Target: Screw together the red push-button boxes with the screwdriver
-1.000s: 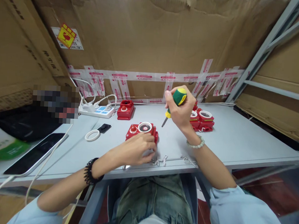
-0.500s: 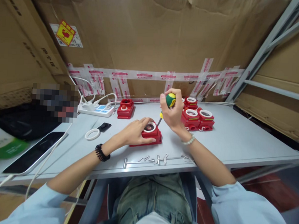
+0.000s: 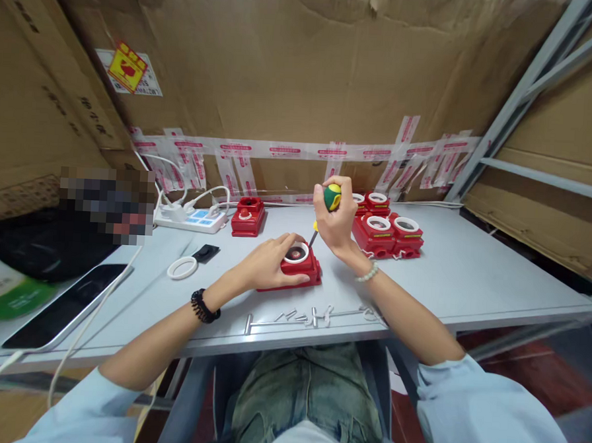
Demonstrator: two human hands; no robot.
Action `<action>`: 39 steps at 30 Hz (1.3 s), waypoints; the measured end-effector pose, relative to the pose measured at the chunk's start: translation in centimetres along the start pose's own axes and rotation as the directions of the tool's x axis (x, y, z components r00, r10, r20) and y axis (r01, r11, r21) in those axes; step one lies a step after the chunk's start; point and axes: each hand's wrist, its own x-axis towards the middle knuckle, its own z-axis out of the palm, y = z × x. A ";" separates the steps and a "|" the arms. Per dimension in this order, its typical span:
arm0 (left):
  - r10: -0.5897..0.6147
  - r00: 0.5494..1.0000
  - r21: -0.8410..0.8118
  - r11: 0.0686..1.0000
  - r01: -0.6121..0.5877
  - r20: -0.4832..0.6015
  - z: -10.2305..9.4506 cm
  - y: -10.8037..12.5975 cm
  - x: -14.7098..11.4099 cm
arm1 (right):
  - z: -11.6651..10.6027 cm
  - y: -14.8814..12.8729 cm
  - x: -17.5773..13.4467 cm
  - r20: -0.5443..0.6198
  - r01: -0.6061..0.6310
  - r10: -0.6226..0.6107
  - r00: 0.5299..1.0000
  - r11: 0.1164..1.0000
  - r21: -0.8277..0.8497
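Note:
My left hand is wrapped over a red box-shaped housing on the table, thumb along its near side and fingers at the back. A white ring with a dark round centre sits on top of that housing. In my right hand is a screwdriver with a green and yellow handle, gripped from above in a closed fist. Its shaft slants down to the housing's upper right edge beside the ring; the very tip is too small to make out.
Several finished-looking red housings stand to the right, and another red housing at back left. A loose white ring, a black part, a power strip and a tablet lie left. Screws and metal pieces lie along the front edge.
My right hand and the screwdriver have shifted slightly left, with the handle tilted a little differently. My left hand stays on the red housing.

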 end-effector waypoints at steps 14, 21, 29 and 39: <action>0.005 1.000 0.011 1.000 -0.005 0.014 0.1 -0.3 0.1 | -0.1 -0.8 0.4 0.183 0.072 -0.022 0.983 0.960 -0.271; 0.010 1.000 0.015 1.000 -0.010 0.020 -0.2 0.0 0.1 | -2.3 -2.2 2.4 0.320 0.119 0.065 0.945 0.843 -0.525; -0.015 0.998 0.057 0.998 0.011 0.059 -0.7 0.0 0.0 | -4.8 -1.4 3.5 0.582 0.039 0.050 0.811 0.990 -0.139; -0.139 0.967 -0.360 0.931 0.054 -0.212 0.0 1.5 3.9 | -2.9 -1.1 2.6 0.494 -0.050 0.100 0.864 0.992 -0.113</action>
